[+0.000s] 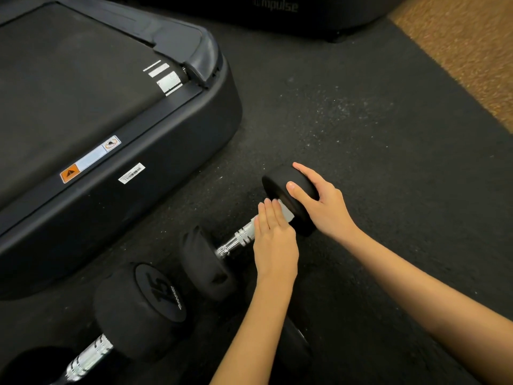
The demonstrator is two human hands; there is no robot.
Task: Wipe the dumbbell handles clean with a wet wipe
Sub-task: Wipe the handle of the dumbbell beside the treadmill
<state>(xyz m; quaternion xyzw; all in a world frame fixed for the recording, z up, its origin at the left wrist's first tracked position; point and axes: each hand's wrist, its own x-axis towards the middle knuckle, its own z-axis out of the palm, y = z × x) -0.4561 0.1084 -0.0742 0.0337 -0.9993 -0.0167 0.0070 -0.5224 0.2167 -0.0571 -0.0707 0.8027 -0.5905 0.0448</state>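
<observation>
Down on the dark rubber floor (361, 134), a black dumbbell (241, 237) lies at a slant beside the rear end of a treadmill (111, 112). The right hand (319, 201) is spread over the dumbbell's far weight head, thumb on its near face and fingers curved over the rim. The left hand (273, 234) lies flat on the chrome handle (238, 240) close to that same head, fingers pressed together and pinning a white wet wipe (287, 211) against the metal; only a corner of the wipe shows past the fingertips. A second dumbbell (138, 309) lies nearer the camera at lower left, its end cap marked 25, almost touching the first one's near head. Tan carpet (472, 51) borders the rubber at upper right.
</observation>
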